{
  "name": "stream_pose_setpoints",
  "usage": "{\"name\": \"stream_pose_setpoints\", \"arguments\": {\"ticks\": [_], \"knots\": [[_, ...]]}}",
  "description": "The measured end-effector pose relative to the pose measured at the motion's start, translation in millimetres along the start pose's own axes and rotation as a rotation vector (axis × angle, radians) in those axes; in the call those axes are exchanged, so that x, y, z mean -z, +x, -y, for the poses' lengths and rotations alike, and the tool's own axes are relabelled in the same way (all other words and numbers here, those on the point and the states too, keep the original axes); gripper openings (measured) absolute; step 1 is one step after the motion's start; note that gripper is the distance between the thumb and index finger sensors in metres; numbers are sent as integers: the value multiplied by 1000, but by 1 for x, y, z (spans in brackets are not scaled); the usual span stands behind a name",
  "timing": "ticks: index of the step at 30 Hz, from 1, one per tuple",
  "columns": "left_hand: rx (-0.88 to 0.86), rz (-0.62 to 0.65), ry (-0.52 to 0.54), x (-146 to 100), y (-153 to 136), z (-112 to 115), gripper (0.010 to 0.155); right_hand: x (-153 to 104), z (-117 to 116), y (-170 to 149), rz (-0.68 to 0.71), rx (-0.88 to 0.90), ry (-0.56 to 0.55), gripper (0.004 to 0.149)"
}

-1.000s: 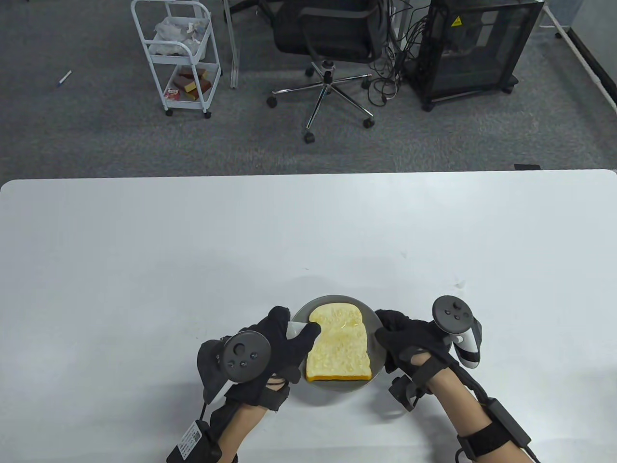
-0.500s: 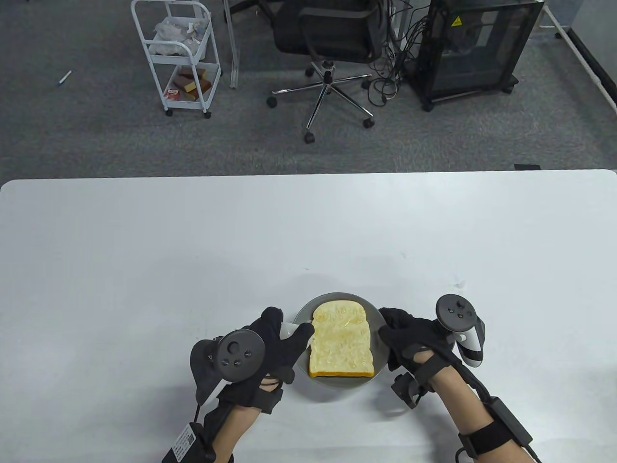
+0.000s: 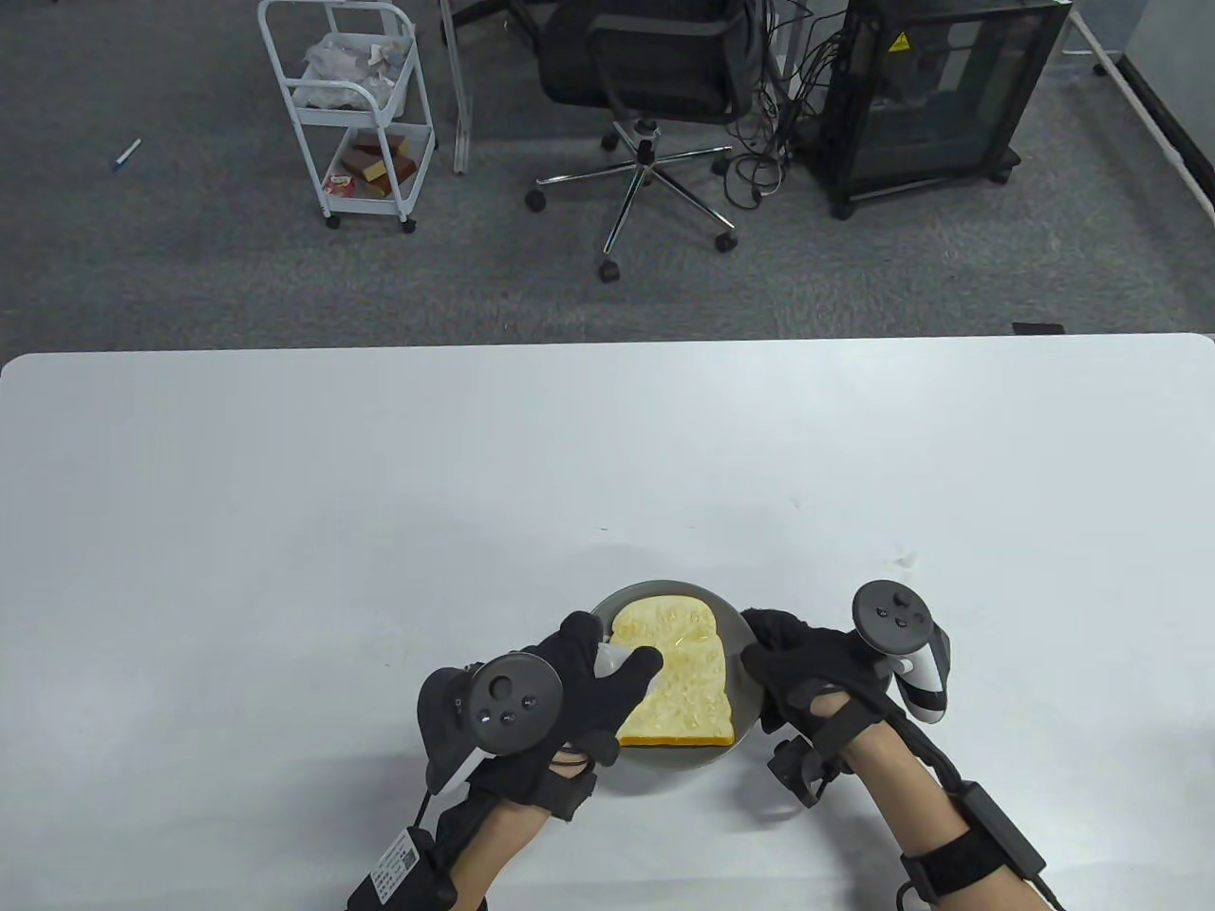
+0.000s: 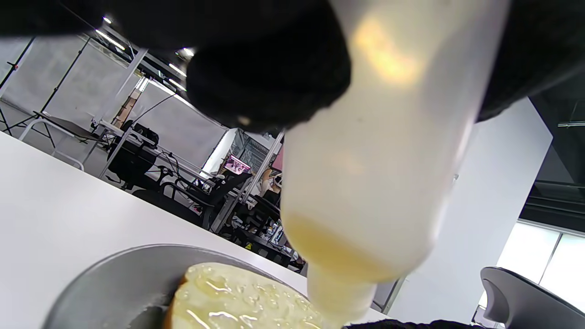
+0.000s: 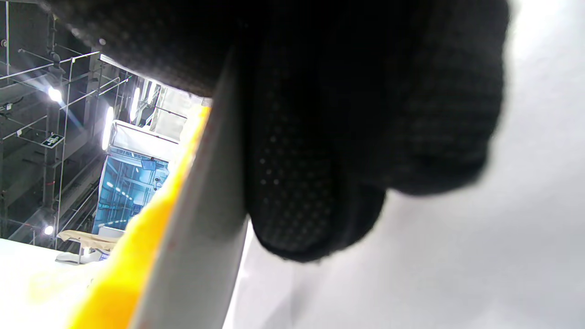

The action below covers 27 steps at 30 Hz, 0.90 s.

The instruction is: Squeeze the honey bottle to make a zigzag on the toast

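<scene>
A slice of yellow toast (image 3: 682,676) lies on a round grey plate (image 3: 738,626) near the table's front edge. My left hand (image 3: 598,678) grips a translucent squeeze bottle (image 3: 607,657) of honey, tipped nozzle down over the toast's left side. In the left wrist view the bottle (image 4: 384,155) fills the frame, honey pooled at its nozzle end just above the glossy toast (image 4: 237,301). My right hand (image 3: 788,664) holds the plate's right rim; in the right wrist view its fingers (image 5: 347,151) lie against the rim (image 5: 201,237).
The white table (image 3: 380,493) stretches far to the back and both sides. Beyond its far edge stand a white cart (image 3: 351,104), an office chair (image 3: 655,85) and a black cabinet (image 3: 940,95) on the floor.
My left hand with the bottle moved left off the toast's edge, then right again over the toast's left side. The right hand has stayed at the plate's rim.
</scene>
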<state>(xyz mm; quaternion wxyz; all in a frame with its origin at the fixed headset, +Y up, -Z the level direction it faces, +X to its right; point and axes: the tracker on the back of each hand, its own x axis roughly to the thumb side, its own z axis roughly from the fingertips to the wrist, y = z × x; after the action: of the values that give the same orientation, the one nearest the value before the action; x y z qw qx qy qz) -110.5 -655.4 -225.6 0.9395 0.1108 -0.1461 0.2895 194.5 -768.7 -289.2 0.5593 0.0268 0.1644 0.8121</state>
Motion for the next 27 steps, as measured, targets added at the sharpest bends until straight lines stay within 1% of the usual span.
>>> {"name": "stream_pose_setpoints", "arguments": {"ticks": [17, 22, 27], "knots": [[-48, 50, -13, 7, 18, 20, 68, 0, -3, 0, -1, -3, 6, 56], [-47, 66, -18, 6, 22, 23, 68, 0, -3, 0, 0, 0, 7, 56], [-42, 68, -18, 3, 22, 20, 68, -1, -2, 0, -2, 2, 0, 56]]}}
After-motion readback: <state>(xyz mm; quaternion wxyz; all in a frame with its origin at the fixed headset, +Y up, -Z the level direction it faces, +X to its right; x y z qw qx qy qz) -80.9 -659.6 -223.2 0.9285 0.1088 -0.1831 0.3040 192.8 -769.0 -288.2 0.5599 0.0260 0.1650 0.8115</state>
